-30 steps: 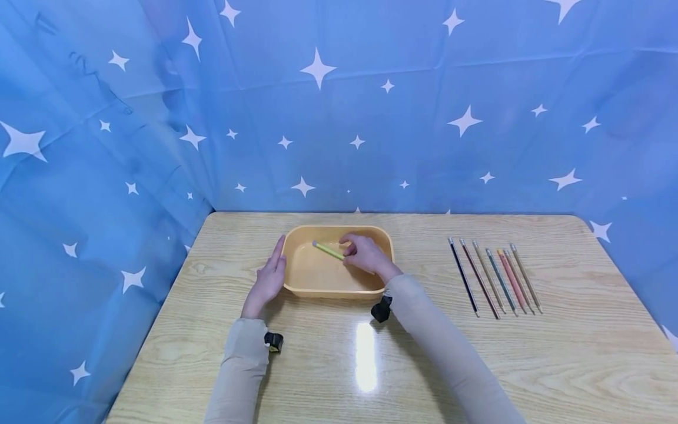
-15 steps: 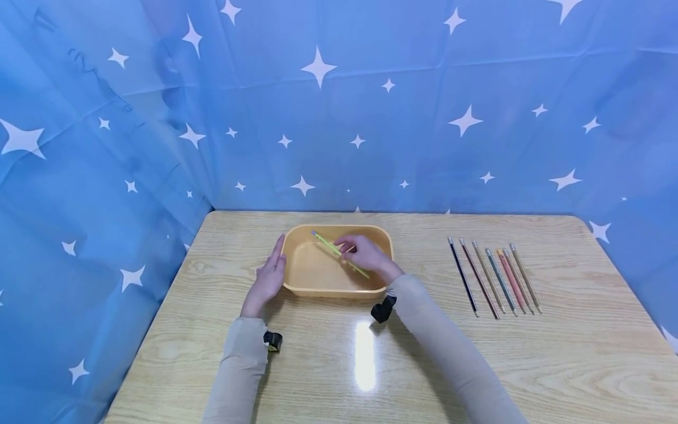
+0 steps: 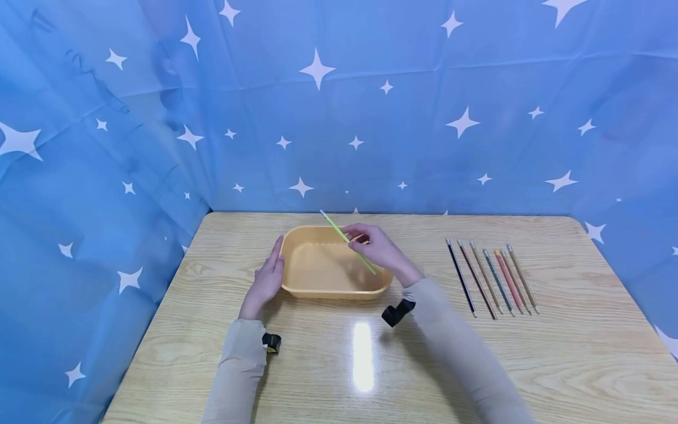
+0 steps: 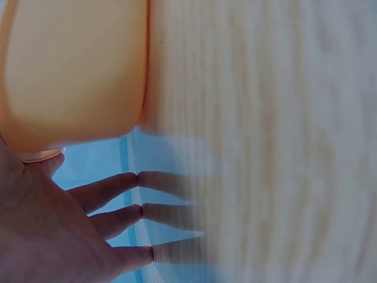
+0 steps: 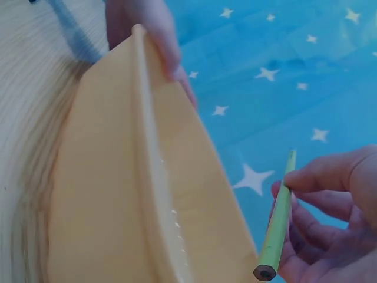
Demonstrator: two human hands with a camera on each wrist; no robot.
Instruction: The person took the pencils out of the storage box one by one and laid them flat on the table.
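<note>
In the head view, my right hand (image 3: 378,247) pinches a yellow-green pencil (image 3: 336,228) above the right half of a light orange plastic tray (image 3: 339,294). The pencil slants, with its far tip past the tray's back rim. The right wrist view shows the pencil (image 5: 275,236) between thumb and fingers, a flat six-sided end facing the camera. My left hand (image 3: 267,282) rests against the tray's left side. Its fingers look straight and spread in the left wrist view, fingertips (image 4: 132,180) at the tabletop, with the thumb by the tray's wall (image 4: 76,76).
Several pencils lie side by side on the wooden table (image 3: 318,365) to the right, among them a black pencil (image 3: 461,277), a teal pencil (image 3: 498,281) and a pink pencil (image 3: 511,282). A blue star-patterned cloth (image 3: 339,118) hangs behind and at the left.
My right hand has lifted the yellow-green pencil up out of the tray and moved slightly right. The left hand stays at the tray's left side.
</note>
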